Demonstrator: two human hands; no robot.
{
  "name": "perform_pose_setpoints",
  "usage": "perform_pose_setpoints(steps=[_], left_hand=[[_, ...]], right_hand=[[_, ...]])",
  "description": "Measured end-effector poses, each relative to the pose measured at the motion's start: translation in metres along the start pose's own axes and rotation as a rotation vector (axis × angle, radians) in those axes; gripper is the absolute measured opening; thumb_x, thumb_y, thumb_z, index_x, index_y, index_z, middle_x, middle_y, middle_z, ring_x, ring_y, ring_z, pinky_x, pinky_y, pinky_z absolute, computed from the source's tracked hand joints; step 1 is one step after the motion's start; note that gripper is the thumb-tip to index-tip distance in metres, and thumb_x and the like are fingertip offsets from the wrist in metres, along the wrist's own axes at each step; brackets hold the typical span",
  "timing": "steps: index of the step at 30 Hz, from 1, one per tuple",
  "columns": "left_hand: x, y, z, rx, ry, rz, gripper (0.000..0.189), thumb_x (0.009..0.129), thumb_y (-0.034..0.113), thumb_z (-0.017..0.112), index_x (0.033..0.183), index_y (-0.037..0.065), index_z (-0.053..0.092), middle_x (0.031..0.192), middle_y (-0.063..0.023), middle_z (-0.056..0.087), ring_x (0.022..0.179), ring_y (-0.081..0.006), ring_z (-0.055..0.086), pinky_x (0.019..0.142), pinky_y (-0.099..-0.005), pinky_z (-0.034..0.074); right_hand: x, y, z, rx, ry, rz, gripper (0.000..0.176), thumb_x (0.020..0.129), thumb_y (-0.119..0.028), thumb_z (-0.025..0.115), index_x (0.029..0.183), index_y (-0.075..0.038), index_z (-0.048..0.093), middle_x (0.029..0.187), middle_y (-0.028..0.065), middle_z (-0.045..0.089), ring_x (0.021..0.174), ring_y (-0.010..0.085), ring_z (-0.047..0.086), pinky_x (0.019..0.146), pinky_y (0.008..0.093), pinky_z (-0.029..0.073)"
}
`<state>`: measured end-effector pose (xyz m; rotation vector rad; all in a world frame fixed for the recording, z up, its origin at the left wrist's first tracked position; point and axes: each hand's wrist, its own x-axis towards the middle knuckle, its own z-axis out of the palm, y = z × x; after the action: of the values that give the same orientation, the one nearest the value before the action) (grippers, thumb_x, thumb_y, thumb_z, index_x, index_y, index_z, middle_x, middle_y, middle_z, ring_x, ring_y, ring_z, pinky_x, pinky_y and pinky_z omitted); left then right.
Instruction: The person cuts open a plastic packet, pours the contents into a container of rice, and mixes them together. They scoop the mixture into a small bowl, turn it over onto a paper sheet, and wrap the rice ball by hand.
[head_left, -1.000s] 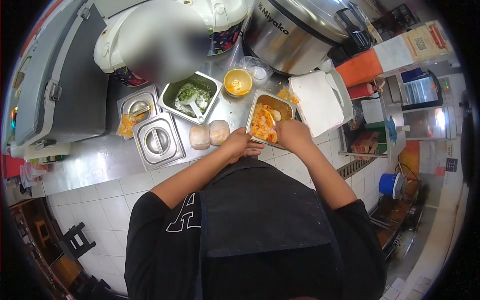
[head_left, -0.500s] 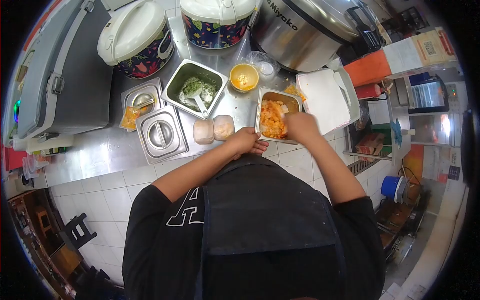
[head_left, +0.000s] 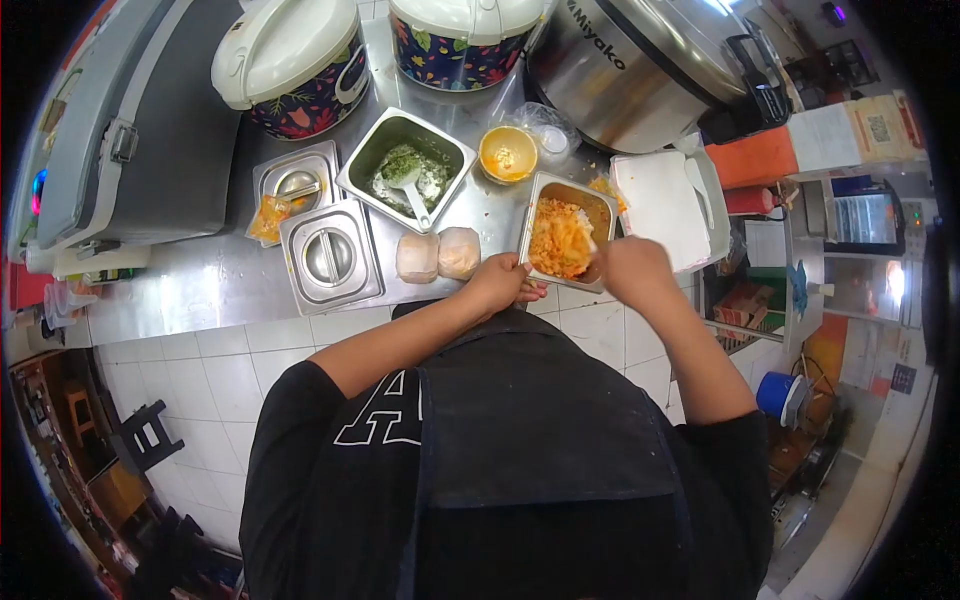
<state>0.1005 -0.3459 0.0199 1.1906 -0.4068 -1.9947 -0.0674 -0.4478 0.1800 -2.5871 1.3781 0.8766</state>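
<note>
My left hand [head_left: 503, 284] grips the near left corner of a small steel food pan [head_left: 608, 213], its thumb at the rim and its fingers curled low at the side. Orange and white chopped food [head_left: 558, 240] fills part of the pan. My right hand [head_left: 637, 270] is closed above the pan's right side. It holds what looks like a spoon, its lower part blurred in the food. Left of my left hand, two round paper-wrapped bundles [head_left: 438, 255] sit side by side. Behind them stands a deeper steel pan [head_left: 352, 172] of green and white food, with a white spoon [head_left: 411, 197] in it.
A yellow bowl [head_left: 508, 155] stands behind my pan, beside clear plastic [head_left: 550, 130]. White paper sheets [head_left: 660, 210] lie to the right. Steel lids [head_left: 330, 257] and an orange packet [head_left: 270, 217] are at left. Two flowered rice cookers [head_left: 300, 95] and a steel Miyako cooker [head_left: 630, 90] line the back.
My right hand has moved within the pan area, and the orange food is pushed into a different heap. The whole view has shifted slightly; my left hand keeps its grip on the pan.
</note>
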Motion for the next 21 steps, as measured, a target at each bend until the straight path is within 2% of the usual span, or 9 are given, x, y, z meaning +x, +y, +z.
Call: perform_pose_setpoints(steps=[2, 3, 6, 8, 11, 14, 15, 18, 21], left_hand=[[0.004, -0.003, -0.002, -0.023, 0.014, 0.036, 0.031, 0.112, 0.018, 0.043, 0.128, -0.008, 0.051, 0.111, -0.0226, 0.071, 0.101, -0.0243, 0.074, 0.088, -0.0297, 0.063], [0.005, -0.006, -0.002, -0.050, -0.002, 0.037, 0.032, 0.112, 0.019, 0.043, 0.128, -0.008, 0.050, 0.111, -0.0227, 0.071, 0.101, -0.0247, 0.074, 0.089, -0.0297, 0.063], [0.009, -0.006, -0.001, -0.107, -0.041, 0.038, 0.034, 0.111, 0.020, 0.045, 0.131, -0.008, 0.048, 0.114, -0.0234, 0.070, 0.102, -0.0256, 0.074, 0.089, -0.0295, 0.063], [0.007, -0.003, -0.002, -0.125, -0.037, 0.024, 0.036, 0.111, 0.020, 0.047, 0.132, -0.009, 0.048, 0.119, -0.0244, 0.068, 0.102, -0.0262, 0.074, 0.088, -0.0289, 0.063], [-0.007, 0.022, -0.005, -0.060, -0.031, -0.136, 0.040, 0.111, 0.023, 0.048, 0.133, -0.010, 0.049, 0.126, -0.0256, 0.065, 0.109, -0.0280, 0.072, 0.093, -0.0328, 0.061], [-0.024, 0.039, -0.011, -0.139, -0.143, -0.222, 0.044, 0.110, 0.027, 0.049, 0.133, -0.011, 0.048, 0.131, -0.0257, 0.063, 0.117, -0.0287, 0.068, 0.100, -0.0363, 0.058], [-0.025, 0.039, -0.016, -0.169, -0.221, -0.251, 0.050, 0.111, 0.030, 0.047, 0.138, -0.011, 0.044, 0.132, -0.0251, 0.062, 0.123, -0.0292, 0.064, 0.105, -0.0379, 0.054], [-0.038, 0.049, -0.026, -0.202, -0.322, -0.249, 0.053, 0.110, 0.035, 0.049, 0.141, -0.008, 0.042, 0.138, -0.0239, 0.058, 0.128, -0.0280, 0.060, 0.108, -0.0366, 0.052], [-0.060, 0.088, 0.012, -0.150, -0.240, -0.124, 0.069, 0.110, 0.047, 0.044, 0.151, -0.008, 0.035, 0.153, -0.0267, 0.045, 0.142, -0.0335, 0.046, 0.119, -0.0413, 0.038]], right_hand=[[-0.004, 0.005, -0.014, 0.031, 0.057, 0.083, 0.025, 0.097, -0.027, 0.061, 0.091, -0.009, 0.078, 0.089, 0.0156, 0.075, 0.087, 0.0336, 0.074, 0.077, 0.0458, 0.058], [0.007, 0.010, 0.001, -0.009, 0.005, 0.128, 0.028, 0.098, -0.030, 0.062, 0.091, -0.008, 0.078, 0.090, 0.0147, 0.076, 0.088, 0.0331, 0.075, 0.076, 0.0456, 0.058], [0.020, -0.007, 0.034, -0.023, -0.033, 0.030, 0.026, 0.095, -0.029, 0.064, 0.091, -0.007, 0.078, 0.092, 0.0143, 0.077, 0.088, 0.0329, 0.075, 0.074, 0.0456, 0.059], [0.025, -0.007, 0.037, 0.108, -0.016, 0.100, 0.028, 0.095, -0.031, 0.063, 0.093, -0.007, 0.077, 0.094, 0.0159, 0.076, 0.090, 0.0355, 0.074, 0.079, 0.0477, 0.057], [0.012, 0.017, 0.021, 0.362, 0.083, 0.111, 0.030, 0.097, -0.035, 0.060, 0.098, -0.010, 0.076, 0.097, 0.0169, 0.074, 0.093, 0.0388, 0.070, 0.083, 0.0490, 0.055], [-0.004, 0.034, 0.002, 0.475, 0.178, 0.063, 0.030, 0.100, -0.034, 0.057, 0.100, -0.010, 0.075, 0.096, 0.0172, 0.073, 0.091, 0.0397, 0.069, 0.081, 0.0488, 0.054], [-0.007, 0.036, -0.008, 0.482, 0.125, 0.068, 0.031, 0.101, -0.033, 0.055, 0.101, -0.009, 0.074, 0.094, 0.0183, 0.072, 0.088, 0.0408, 0.067, 0.079, 0.0491, 0.052], [-0.009, 0.048, 0.008, 0.596, 0.217, 0.031, 0.030, 0.103, -0.029, 0.056, 0.102, -0.004, 0.071, 0.079, 0.0192, 0.067, 0.072, 0.0389, 0.061, 0.070, 0.0423, 0.049], [-0.011, 0.048, 0.015, 0.592, 0.241, 0.082, 0.030, 0.102, -0.031, 0.056, 0.101, -0.005, 0.072, 0.081, 0.0202, 0.068, 0.075, 0.0387, 0.065, 0.070, 0.0441, 0.050]])
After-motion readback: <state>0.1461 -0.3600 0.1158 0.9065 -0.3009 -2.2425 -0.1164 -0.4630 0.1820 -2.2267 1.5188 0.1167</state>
